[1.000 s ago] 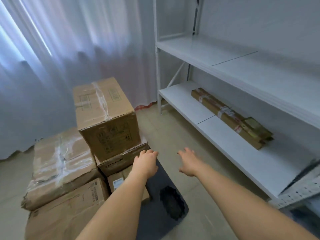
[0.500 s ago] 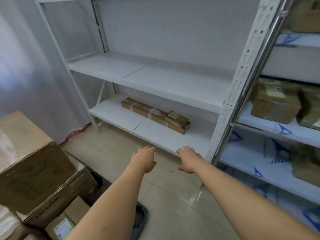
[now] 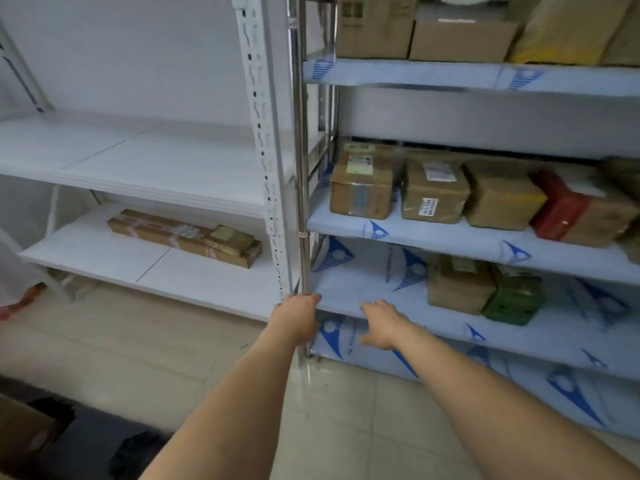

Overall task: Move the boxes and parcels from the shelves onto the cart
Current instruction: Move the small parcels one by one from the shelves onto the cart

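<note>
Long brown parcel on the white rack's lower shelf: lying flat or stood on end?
Lying flat. The long brown parcel rests lengthwise on the white lower shelf, with a small box on top of its right end.

Fingertips of the left hand (image 3: 298,315) fold out of sight. Boxes (image 3: 429,29) far above both hands are cut by the top edge, their labels too blurred to read. A carton (image 3: 20,434) below left is mostly out of frame.
</note>
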